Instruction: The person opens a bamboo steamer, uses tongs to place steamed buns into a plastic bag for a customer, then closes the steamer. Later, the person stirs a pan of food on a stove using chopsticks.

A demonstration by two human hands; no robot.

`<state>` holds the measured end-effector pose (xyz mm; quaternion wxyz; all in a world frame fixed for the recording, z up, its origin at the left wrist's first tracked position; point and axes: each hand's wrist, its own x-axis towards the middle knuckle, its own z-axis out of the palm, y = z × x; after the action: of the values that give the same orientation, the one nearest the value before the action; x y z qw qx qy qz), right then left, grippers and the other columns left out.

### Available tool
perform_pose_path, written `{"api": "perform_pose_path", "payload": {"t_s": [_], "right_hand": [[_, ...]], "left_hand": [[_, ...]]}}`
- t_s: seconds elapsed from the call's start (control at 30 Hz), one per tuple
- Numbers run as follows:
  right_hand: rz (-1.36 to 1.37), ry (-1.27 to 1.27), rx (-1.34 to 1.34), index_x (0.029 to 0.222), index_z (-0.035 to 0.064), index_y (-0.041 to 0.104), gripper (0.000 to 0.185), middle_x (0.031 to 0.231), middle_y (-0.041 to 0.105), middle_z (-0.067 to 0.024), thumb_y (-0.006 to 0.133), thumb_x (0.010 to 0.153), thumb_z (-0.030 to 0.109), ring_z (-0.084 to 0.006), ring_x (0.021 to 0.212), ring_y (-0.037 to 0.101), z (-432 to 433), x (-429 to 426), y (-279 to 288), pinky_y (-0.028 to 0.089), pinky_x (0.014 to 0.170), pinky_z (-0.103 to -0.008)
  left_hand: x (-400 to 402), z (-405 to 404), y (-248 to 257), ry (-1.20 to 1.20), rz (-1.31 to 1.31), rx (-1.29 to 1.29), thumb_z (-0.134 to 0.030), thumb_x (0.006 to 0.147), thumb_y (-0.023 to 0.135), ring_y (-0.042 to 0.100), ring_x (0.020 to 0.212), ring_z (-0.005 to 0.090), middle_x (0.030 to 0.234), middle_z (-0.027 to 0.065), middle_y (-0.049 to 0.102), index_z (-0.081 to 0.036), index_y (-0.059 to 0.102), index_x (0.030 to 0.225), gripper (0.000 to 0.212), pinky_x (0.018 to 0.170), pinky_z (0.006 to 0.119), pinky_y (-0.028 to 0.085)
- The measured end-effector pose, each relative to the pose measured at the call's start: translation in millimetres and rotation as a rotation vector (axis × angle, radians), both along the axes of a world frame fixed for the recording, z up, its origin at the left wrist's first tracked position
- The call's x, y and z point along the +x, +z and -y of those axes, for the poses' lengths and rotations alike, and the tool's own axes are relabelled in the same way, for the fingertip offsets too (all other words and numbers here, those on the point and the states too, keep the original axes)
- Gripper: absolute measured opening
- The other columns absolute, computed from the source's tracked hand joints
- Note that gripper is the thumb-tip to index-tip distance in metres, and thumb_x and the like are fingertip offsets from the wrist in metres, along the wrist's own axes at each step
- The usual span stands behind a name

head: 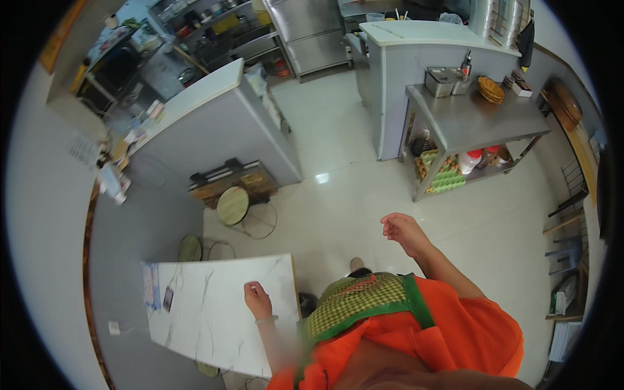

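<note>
My left hand (257, 300) hangs above or beside a white marble-patterned table (214, 312), its fingers curled and nothing visible in them. A bracelet (266, 319) circles that wrist. Out over the tiled floor (336, 214), my right hand (402, 234) is held forward with loosely bent fingers, and no object shows in it. I wear an orange top (468, 321) and a checked apron with green trim (360, 302). On the table's far left end lie a phone (168, 299) and a blue-and-pink packet (151, 287).
A round stool (233, 205) stands by the left partition (224, 126). Ahead, a passage runs between this partition and the right counter (414, 36) towards a steel refrigerator (312, 34). A steel table (487, 119) at right bears baskets (490, 89) and metal containers (441, 80); egg trays (446, 180) sit below.
</note>
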<state>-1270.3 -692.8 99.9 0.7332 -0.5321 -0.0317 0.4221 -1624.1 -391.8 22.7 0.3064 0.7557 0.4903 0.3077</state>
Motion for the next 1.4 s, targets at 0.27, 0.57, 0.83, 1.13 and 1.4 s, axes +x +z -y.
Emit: {"api": "perform_pose_path", "payload": {"t_s": [0.27,0.57,0.83,1.13,1.4], "right_hand": [[0.160,-0.304,-0.215,0.097,0.0045,0.064,0.023,0.074,0.060,-0.0016,0.050,0.093,0.022,-0.0099,0.071,0.057,-76.0,229.5,-7.2,0.045,0.066,-0.0238],[0.118,-0.231,-0.193,0.098,0.0043,0.064,0.023,0.078,0.063,-0.0035,0.052,0.091,0.023,-0.0118,0.074,0.059,-296.2,525.1,-17.5,0.047,0.065,-0.0251],[0.381,0.099,-0.040,0.107,0.0037,0.062,0.027,0.089,0.063,-0.0033,0.047,0.095,0.022,-0.0114,0.082,0.059,-526.4,773.3,31.3,0.048,0.076,-0.0269],[0.302,-0.254,-0.197,0.106,0.0045,0.063,0.024,0.086,0.063,-0.0028,0.051,0.093,0.022,-0.0115,0.080,0.060,-610.5,1002.7,2.6,0.048,0.072,-0.0264],[0.252,-0.532,-0.267,0.110,0.0033,0.061,0.024,0.090,0.063,-0.0033,0.052,0.095,0.019,-0.0116,0.082,0.060,-664.6,1191.8,-43.8,0.049,0.074,-0.0267]], "left_hand": [[415.0,-151.3,74.0,-0.509,0.139,-0.177,-0.014,0.092,0.058,0.051,0.053,0.0128,0.061,0.0055,0.056,-0.001,0.056,0.084,0.015,0.052,0.029,0.042],[711.2,-331.3,67.1,-0.688,-0.035,-0.102,-0.018,0.092,0.060,0.044,0.053,0.0119,0.058,0.0039,0.049,-0.002,0.050,0.069,0.029,0.050,0.030,0.038],[861.7,-528.9,32.4,-0.542,0.007,0.122,-0.012,0.091,0.055,0.045,0.064,0.0129,0.065,0.0035,0.049,0.001,0.052,0.074,0.021,0.059,0.031,0.042],[1232.5,-687.8,76.5,-0.704,0.054,-0.241,-0.013,0.093,0.055,0.048,0.064,0.0099,0.072,0.0016,0.054,0.002,0.057,0.085,0.018,0.060,0.027,0.044],[1556.0,-718.1,116.4,-1.139,-0.042,-0.123,-0.013,0.095,0.056,0.050,0.061,0.0072,0.068,0.0003,0.055,0.001,0.061,0.095,0.014,0.057,0.024,0.043]]}}
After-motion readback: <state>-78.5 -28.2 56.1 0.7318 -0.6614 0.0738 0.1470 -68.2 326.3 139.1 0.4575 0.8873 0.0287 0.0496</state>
